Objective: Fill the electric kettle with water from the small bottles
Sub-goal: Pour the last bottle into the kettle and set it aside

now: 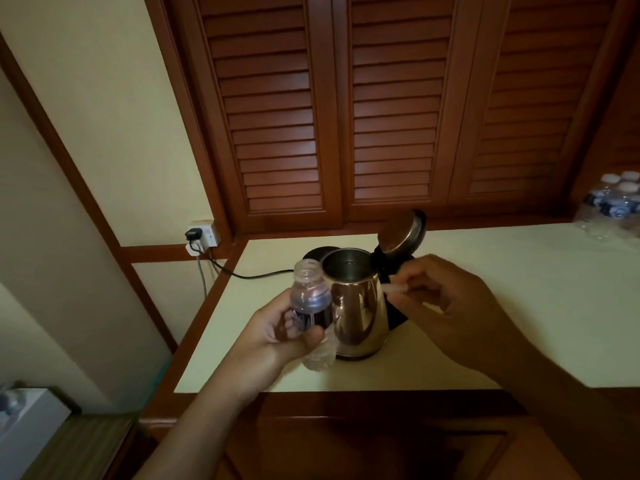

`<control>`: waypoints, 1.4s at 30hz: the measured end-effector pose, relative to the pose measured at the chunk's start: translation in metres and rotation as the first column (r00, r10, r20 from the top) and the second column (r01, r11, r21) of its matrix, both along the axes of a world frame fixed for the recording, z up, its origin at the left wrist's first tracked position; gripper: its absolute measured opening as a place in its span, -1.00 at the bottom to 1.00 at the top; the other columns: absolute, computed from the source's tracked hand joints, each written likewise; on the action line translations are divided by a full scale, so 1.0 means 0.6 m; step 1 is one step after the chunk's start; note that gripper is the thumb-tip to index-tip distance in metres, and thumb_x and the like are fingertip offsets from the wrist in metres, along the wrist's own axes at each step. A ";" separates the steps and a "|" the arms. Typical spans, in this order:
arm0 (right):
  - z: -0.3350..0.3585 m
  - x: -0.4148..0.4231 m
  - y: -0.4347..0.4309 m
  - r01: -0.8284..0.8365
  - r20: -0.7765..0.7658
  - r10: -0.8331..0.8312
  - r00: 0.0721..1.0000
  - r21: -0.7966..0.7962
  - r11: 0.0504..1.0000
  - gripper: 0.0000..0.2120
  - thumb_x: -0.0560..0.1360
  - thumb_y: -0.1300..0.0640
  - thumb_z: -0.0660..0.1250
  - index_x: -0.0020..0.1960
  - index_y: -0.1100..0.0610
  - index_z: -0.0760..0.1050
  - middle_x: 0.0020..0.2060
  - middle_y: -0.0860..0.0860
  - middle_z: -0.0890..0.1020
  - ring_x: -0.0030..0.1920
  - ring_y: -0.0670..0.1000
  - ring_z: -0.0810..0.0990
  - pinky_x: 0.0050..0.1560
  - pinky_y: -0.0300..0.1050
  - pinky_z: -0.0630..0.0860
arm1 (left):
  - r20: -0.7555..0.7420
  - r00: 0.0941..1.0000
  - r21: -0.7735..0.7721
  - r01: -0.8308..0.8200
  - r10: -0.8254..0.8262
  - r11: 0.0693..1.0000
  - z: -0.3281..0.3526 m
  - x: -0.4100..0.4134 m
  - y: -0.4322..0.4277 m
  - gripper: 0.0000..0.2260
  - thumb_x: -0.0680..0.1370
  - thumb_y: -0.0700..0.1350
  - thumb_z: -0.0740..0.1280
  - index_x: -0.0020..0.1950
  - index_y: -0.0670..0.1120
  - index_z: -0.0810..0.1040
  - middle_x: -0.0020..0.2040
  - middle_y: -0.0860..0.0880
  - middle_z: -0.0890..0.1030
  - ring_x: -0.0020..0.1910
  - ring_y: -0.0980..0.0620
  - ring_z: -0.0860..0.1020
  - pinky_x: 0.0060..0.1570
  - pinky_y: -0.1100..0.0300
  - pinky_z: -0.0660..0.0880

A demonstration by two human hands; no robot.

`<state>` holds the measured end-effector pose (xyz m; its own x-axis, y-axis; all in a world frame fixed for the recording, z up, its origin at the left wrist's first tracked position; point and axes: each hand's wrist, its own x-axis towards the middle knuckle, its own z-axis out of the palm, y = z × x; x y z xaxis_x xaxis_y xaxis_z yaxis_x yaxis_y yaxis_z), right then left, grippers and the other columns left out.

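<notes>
A shiny steel electric kettle (pixel 358 306) stands on the pale counter (pixel 485 306) with its lid (pixel 401 233) flipped up and open. My left hand (pixel 287 334) grips a small clear bottle (pixel 310 296) with a dark label. The bottle is uncapped and upright, right beside the kettle's left rim. My right hand (pixel 446 306) is by the kettle's black handle and pinches a small white bottle cap (pixel 393 289) between its fingertips. Some water shows inside the kettle.
The kettle's black base (pixel 313 253) sits behind it, its cord (pixel 249 273) running to a wall socket (pixel 202 233) at left. A shrink-wrapped pack of small bottles (pixel 613 206) stands at the counter's far right. Louvred wooden doors rise behind.
</notes>
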<state>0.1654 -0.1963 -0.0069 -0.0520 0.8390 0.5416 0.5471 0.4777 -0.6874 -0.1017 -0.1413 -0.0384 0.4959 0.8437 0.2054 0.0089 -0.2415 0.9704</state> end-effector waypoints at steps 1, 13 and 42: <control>-0.022 0.005 -0.002 0.034 -0.036 -0.035 0.999 -0.025 0.999 -0.86 0.52 0.18 0.45 0.01 -0.02 0.58 -0.06 -0.18 0.64 0.00 -0.15 0.67 0.07 -0.33 0.57 | 0.003 1.000 -0.001 -0.026 0.026 1.000 -0.004 -0.001 0.001 -0.64 0.57 -0.13 0.51 0.36 0.00 0.60 0.20 -0.02 0.72 0.22 0.02 0.67 0.13 0.24 0.57; -0.246 0.060 0.015 0.268 0.267 -0.233 0.935 -0.102 0.958 -0.92 0.55 0.22 0.43 0.02 0.09 0.63 0.02 -0.03 0.64 -0.03 -0.04 0.61 0.03 -0.34 0.45 | -0.122 0.970 0.030 -0.206 0.208 0.978 -0.026 0.000 -0.017 -0.59 0.56 -0.16 0.47 0.38 0.10 0.57 0.20 0.20 0.71 0.19 0.25 0.63 0.09 0.33 0.54; -0.267 0.060 0.034 0.507 0.740 -0.167 0.652 -0.262 0.821 0.10 0.36 -0.57 -0.45 0.64 0.14 -0.08 0.64 0.10 0.00 0.64 0.09 -0.08 0.59 0.21 -0.14 | -0.688 0.309 0.698 0.034 0.656 0.716 0.098 0.015 0.093 -0.37 0.63 0.28 0.31 0.66 0.20 0.23 0.48 -0.01 0.44 0.49 -0.08 0.32 0.45 -0.26 0.32</control>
